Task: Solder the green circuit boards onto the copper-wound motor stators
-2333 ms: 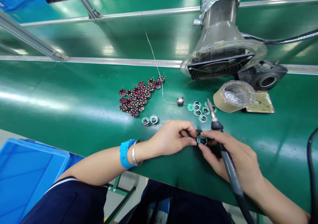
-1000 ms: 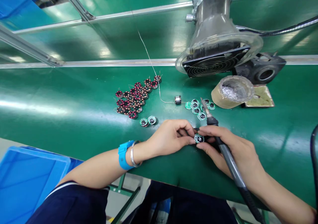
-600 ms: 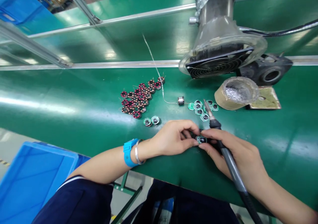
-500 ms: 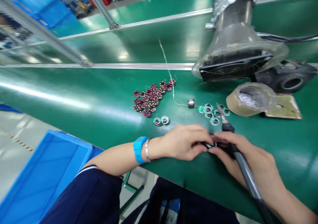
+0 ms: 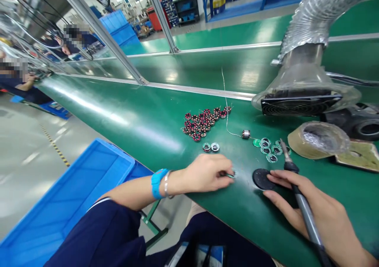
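My left hand (image 5: 209,175) is closed, pinching a small round circuit board (image 5: 232,175) with a green edge; fingers cover most of it, so whether a coil is attached is hidden. My right hand (image 5: 314,200) holds a soldering iron (image 5: 304,211) across the palm, its tip pointing away from me. The thumb and index finger of that hand are spread at a black round disc (image 5: 262,179) lying on the bench. Beyond the iron lie several loose green ring boards (image 5: 271,157). Left of them, two round pieces with green tops (image 5: 215,147) sit together.
Several copper-wound motor stators (image 5: 204,123) are grouped farther back. Solder wire (image 5: 227,117) runs from a small metal cylinder (image 5: 246,134). A tape roll (image 5: 304,150), a sponge tray (image 5: 358,158) and a fume extractor hood (image 5: 302,91) stand right. A blue bin (image 5: 74,196) is at left; people work far left.
My left hand has drawn left, away from the right hand, with the small board. The black disc now shows on the bench by my right fingers. The camera view has tilted up.
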The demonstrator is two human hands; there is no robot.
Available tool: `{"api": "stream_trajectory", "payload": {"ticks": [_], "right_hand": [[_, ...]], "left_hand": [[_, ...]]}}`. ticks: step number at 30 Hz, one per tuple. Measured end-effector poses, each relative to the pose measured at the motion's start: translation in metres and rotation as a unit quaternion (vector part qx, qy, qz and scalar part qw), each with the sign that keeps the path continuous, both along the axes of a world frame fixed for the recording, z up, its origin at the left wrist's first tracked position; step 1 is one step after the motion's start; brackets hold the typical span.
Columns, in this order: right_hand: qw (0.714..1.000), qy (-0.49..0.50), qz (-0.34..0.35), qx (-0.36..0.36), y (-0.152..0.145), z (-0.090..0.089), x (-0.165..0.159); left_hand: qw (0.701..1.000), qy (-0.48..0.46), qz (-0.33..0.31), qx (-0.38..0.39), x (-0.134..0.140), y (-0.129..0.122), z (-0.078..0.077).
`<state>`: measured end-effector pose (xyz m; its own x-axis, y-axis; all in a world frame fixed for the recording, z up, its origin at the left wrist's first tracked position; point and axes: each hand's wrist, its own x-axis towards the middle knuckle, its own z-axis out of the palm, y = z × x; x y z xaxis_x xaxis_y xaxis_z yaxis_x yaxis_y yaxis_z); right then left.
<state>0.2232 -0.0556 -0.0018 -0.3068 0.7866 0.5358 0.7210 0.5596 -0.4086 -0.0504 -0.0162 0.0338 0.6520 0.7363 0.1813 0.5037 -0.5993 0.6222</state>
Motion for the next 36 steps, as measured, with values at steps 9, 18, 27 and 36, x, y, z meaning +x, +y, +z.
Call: {"api": "stream_trajectory", "payload": {"ticks": [9, 18, 27, 36], "right_hand": [[0.999, 0.041, 0.001, 0.026, -0.002, 0.004, -0.007], [0.998, 0.041, -0.04, 0.026, -0.006, 0.005, -0.01], [0.999, 0.048, 0.016, 0.004, -0.004, 0.003, 0.001], [0.998, 0.063, -0.016, -0.001, -0.007, -0.006, 0.004]], "left_hand": [[0.965, 0.061, 0.21, 0.147, -0.048, -0.014, -0.019], [0.964, 0.201, 0.068, 0.159, 0.05, 0.073, 0.02], [0.997, 0.061, 0.036, -0.023, 0.06, 0.07, 0.015], [0.987, 0.019, -0.154, -0.037, 0.069, 0.037, -0.006]]}}
